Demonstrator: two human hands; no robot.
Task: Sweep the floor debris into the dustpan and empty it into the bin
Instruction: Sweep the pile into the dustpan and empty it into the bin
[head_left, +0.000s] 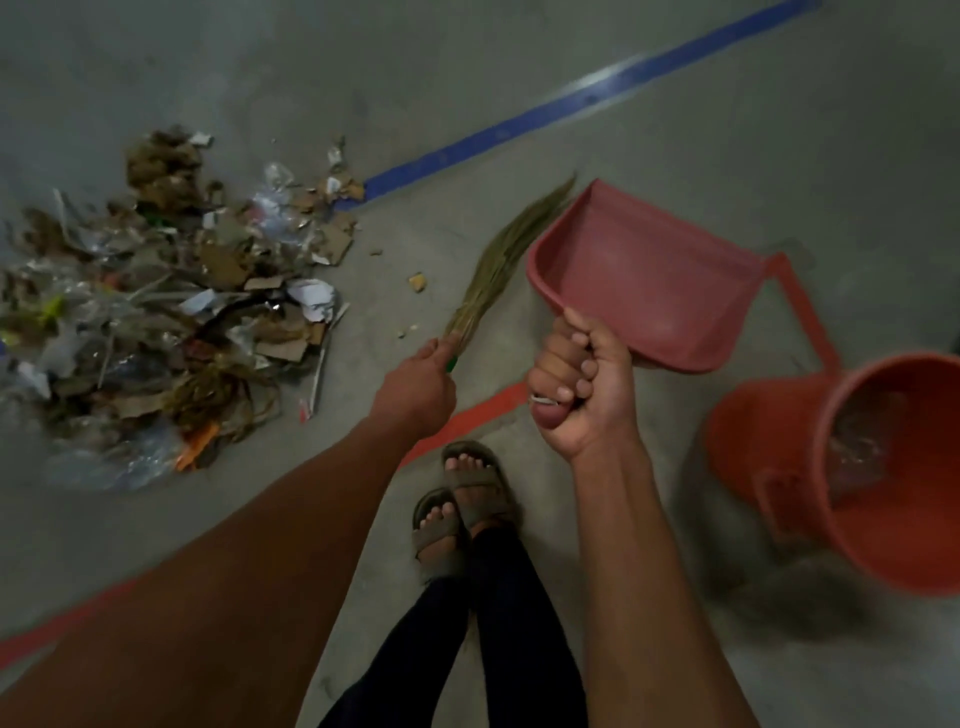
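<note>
While bare floor (519, 104) lies between trash pile (171, 291) and bin (852, 467), the left hand (421, 384) grips the broom (498, 260); the right hand (576, 384) holds up the empty dustpan (649, 280).

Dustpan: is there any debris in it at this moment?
No. The dustpan, held up by the right hand, shows only bare pink plastic inside, while the debris lies piled on the floor.

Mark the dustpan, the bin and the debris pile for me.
dustpan (644, 275), head view, inside of the tray.
bin (769, 441), head view, outer wall.
debris pile (171, 301), head view, middle of the heap.
</note>
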